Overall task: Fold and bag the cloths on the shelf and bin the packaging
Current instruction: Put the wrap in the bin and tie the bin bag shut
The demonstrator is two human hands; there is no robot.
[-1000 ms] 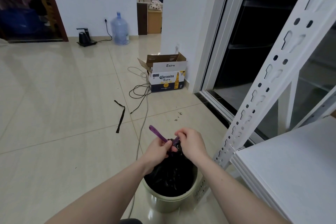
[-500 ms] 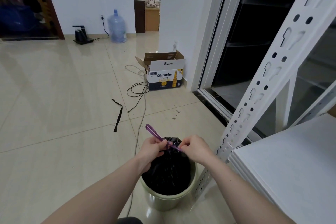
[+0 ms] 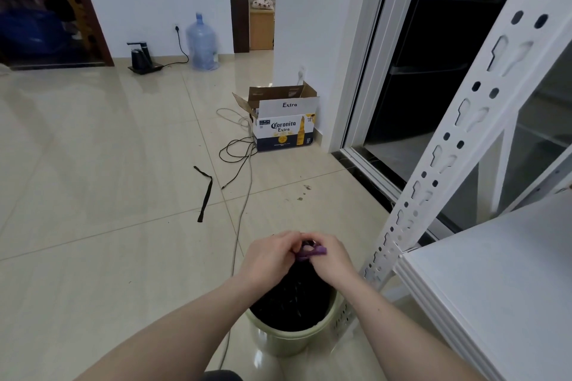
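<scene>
A black bin bag (image 3: 292, 297) sits inside a pale green bin (image 3: 280, 342) on the tiled floor (image 3: 93, 179), just beside the foot of a white metal shelf unit (image 3: 495, 272). The bag's plastic is glossy and heavily crinkled, and its mouth is gathered into a narrow neck that rises above the bin's rim. A purple drawstring (image 3: 312, 251) crosses that neck, showing as a short flat band between the person's two hands. The left hand (image 3: 272, 254) is curled at the neck, its fingers bent round the gathered top and the purple band. The right hand (image 3: 332, 257) meets it from the other side, fingers likewise curled and pinching the band; the exact fingertip contact is hidden by the knuckles. Both forearms reach in from the bottom edge of the view. The shelf unit's perforated upright (image 3: 464, 120) slants up to the right of the bin, and the shelf board shows a plain white surface. A grey cable (image 3: 244, 204) runs along the floor past the bin's left side. Farther out lie a black strap (image 3: 205, 195) and a coil of dark cable (image 3: 235, 150). Beyond these an open Coronita Extra carton (image 3: 283, 125) stands against the wall corner. A blue water jug (image 3: 201, 42) and a black kettle base (image 3: 140, 57) stand by the far wall.
</scene>
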